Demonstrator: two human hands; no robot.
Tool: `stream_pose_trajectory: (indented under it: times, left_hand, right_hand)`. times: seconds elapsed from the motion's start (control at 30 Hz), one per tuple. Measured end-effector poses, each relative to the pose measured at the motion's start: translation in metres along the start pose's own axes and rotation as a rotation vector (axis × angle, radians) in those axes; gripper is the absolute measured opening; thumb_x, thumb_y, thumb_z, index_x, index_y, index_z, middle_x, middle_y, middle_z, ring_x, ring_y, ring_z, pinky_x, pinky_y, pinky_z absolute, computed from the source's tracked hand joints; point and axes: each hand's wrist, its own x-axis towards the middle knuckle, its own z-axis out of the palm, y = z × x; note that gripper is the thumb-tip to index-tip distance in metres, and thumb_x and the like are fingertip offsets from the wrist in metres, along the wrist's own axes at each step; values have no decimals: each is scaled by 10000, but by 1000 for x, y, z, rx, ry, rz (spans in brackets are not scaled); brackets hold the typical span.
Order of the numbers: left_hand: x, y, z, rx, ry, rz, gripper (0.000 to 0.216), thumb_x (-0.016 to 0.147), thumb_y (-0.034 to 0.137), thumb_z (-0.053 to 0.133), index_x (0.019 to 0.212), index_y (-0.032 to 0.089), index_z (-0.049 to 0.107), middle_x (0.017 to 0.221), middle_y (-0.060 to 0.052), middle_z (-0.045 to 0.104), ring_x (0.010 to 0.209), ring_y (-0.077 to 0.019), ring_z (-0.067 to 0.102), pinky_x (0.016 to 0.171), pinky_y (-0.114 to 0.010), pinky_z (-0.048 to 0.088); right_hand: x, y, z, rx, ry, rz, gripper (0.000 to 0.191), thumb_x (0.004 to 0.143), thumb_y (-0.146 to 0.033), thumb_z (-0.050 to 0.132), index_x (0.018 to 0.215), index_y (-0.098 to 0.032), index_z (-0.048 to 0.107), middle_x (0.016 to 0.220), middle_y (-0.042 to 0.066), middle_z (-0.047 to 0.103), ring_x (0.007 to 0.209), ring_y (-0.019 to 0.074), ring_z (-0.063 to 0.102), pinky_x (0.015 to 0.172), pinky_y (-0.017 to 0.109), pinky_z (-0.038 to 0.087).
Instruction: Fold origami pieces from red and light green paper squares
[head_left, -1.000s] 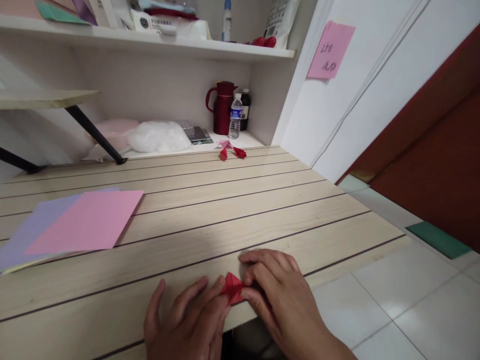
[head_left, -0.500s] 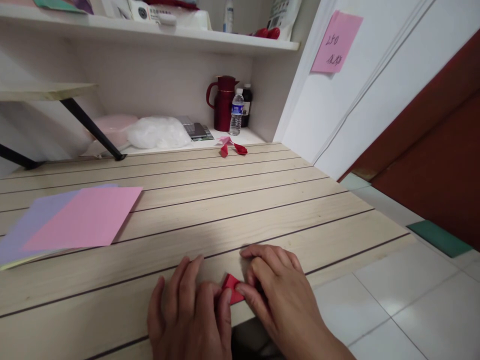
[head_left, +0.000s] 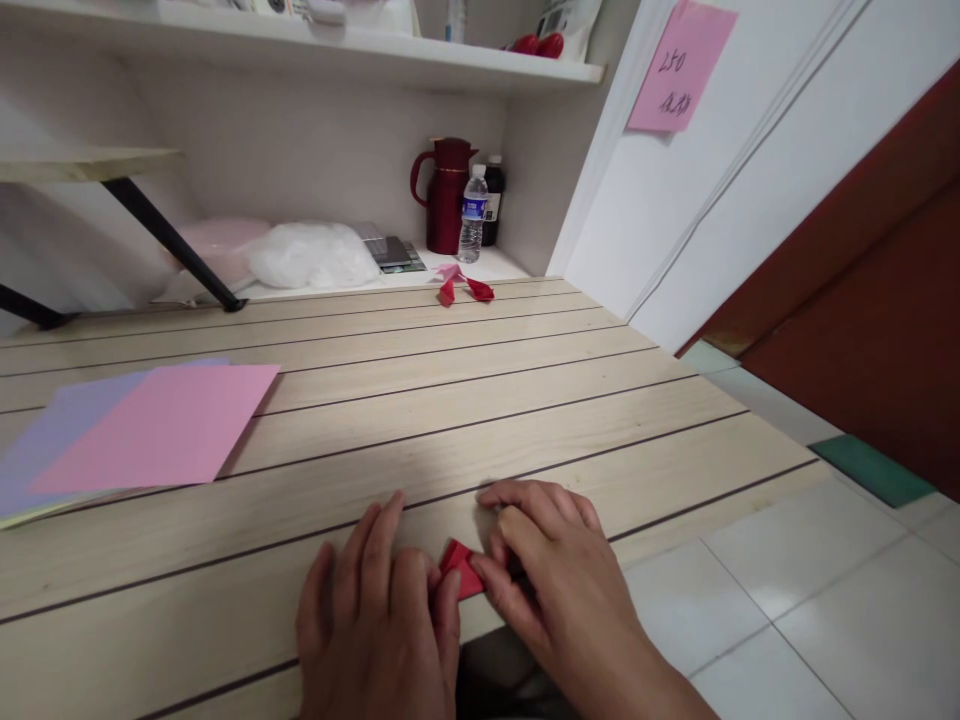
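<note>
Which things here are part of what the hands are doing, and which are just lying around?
In use:
red folded paper, between left hand and right hand
perhaps the pink sheet, similar material

Just lying around, it seems:
dark red jug
water bottle
white bag

Small folded red paper [head_left: 460, 569], creased, pointed top, at table's [head_left: 480, 425] near edge

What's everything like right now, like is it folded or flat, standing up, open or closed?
Red paper: folded small, held by the left hand and right hand.
Pink sheet: flat, unfolded.
Purple sheet: partly covered by the pink one.
Jug: upright.
Water bottle: upright, cap on.
Dark bottle: upright, cap on, partly hidden.
Pink note: stuck up, written on.
</note>
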Motion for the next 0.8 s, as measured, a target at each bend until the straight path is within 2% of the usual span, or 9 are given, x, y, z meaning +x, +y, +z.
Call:
stream_pose_trajectory:
  times: [0.1, 0.17, 0.27, 0.4, 0.53, 0.67, 0.8]
  left_hand:
    - [1, 2, -1, 15, -1, 7, 204, 951, 391, 464, 836, 237, 533, 1354, -165, 592, 1171, -336, 571, 1000, -620, 372]
    - [0, 3, -1, 18, -4, 5, 206, 956, 390, 462, 838, 237, 531, 1362, -163, 591, 1180, -333, 571, 1008, -619, 363]
    - [0, 3, 0, 8, 0, -14, 215, 955, 399, 471, 828, 234, 520, 1352, -168, 599, 1177, -324, 582, 1017, -605, 359]
    - [-1, 3, 1, -5, 4, -35, 207, 956, 398, 476, 849, 226, 517, 1333, -179, 610, 1164, -320, 598, 1018, -601, 361]
    - [-1, 4, 0, 9, 9, -40, 183, 949, 375, 496, 850, 221, 504, 1313, -187, 624, 1146, -324, 613, 1013, -599, 366]
    - [1, 6, 0, -2, 6, -44, 153, 930, 353, 533, 849, 227, 499, 1309, -171, 635, 1146, -323, 619, 1021, -583, 360]
    - [-2, -6, -1, -35, 16, 4, 113, 906, 330, 564, 887, 232, 512, 1264, -136, 670, 1150, -301, 626, 1045, -540, 337]
  right_hand:
    - [-2, 1, 1, -25, 29, -14, 159, 874, -244, 680, 807, -238, 536, 1090, 13, 677, 961, 227, 600, 829, 396, 390]
    - [-5, 4, 2, -42, 47, -45, 110, 905, -282, 652, 979, -254, 576, 1166, 45, 655, 1027, 241, 595, 864, 405, 414]
    - [-9, 9, 2, -33, 46, -119, 266, 937, -263, 603, 1196, -263, 544, 1328, 90, 557, 1172, 256, 542, 924, 416, 440]
    - [-11, 12, -1, 2, 17, -160, 222, 945, -197, 566, 1139, -297, 608, 1391, 72, 491, 1168, 260, 530, 903, 424, 473]
    - [-9, 10, -3, -6, -1, -183, 280, 925, -151, 548, 1097, -330, 679, 1333, 59, 540, 1100, 266, 560, 860, 445, 493]
    - [-8, 9, -2, -57, 24, -220, 400, 892, -112, 558, 1159, -380, 689, 1314, 48, 582, 1070, 259, 585, 829, 435, 498]
    - [-5, 7, -1, -65, 42, -236, 348, 916, -142, 570, 1133, -374, 712, 1237, 46, 659, 1061, 257, 598, 826, 434, 490]
